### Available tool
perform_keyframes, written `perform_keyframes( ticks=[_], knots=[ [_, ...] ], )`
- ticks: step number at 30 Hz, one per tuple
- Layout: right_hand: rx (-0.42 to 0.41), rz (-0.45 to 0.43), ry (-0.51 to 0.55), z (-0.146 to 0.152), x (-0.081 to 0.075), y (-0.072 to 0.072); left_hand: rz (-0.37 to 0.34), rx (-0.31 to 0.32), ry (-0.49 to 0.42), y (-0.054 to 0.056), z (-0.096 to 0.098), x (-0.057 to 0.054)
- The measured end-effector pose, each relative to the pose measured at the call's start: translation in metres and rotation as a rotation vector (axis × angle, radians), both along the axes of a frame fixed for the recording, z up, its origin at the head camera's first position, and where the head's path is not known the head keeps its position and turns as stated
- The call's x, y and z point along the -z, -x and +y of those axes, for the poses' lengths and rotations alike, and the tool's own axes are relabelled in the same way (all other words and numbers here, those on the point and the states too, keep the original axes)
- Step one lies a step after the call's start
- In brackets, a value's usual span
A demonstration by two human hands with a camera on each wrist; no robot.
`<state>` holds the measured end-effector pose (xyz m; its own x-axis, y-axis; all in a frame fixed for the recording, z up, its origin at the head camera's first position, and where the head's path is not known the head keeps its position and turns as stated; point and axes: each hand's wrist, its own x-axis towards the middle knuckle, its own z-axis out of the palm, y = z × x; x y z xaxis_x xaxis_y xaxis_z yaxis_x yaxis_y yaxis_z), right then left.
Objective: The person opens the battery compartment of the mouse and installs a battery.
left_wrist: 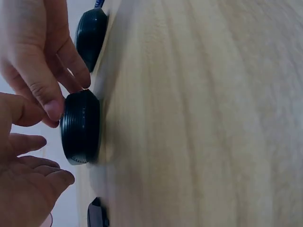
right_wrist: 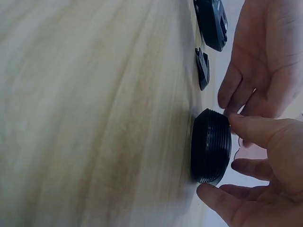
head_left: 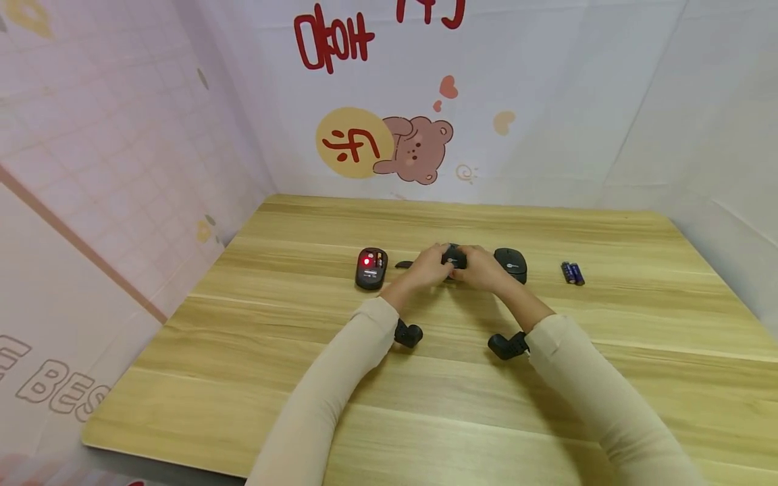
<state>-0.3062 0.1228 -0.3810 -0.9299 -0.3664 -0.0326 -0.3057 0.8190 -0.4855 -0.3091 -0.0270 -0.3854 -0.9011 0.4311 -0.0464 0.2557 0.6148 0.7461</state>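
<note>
Mouse, dark, logo side up, near centre of head frame, between left hand and right hand. Long axis appears to run up-down in frame, across the gap between hands; partly covered, so approximate. Right hand is nearer: wrist views put its digits on the casing, narrow grip at the top and right side. Left hand loose, fingers apart, just beside the opposite side; firm contact cannot be told. Mouse flat or slightly raised: cannot tell. Small dark cover lies just left of left hand; upturned mouse, red light showing, farther left. Second upright mouse beside right hand; batteries farther right.
</note>
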Motion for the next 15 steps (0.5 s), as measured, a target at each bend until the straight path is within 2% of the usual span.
perform_keyframes(
  ticks=[5, 8, 15],
  knots=[
    [-0.013, -0.008, 0.006, -0.001, 0.004, 0.002, -0.045, 0.003, 0.063, -0.001, 0.004, 0.004],
    [0.008, -0.011, 0.011, -0.002, 0.005, 0.003, -0.067, 0.004, 0.086, -0.001, 0.004, 0.005],
    [0.046, 0.022, -0.003, -0.004, 0.012, 0.004, -0.048, -0.008, 0.109, 0.0, 0.006, 0.007]
  ],
)
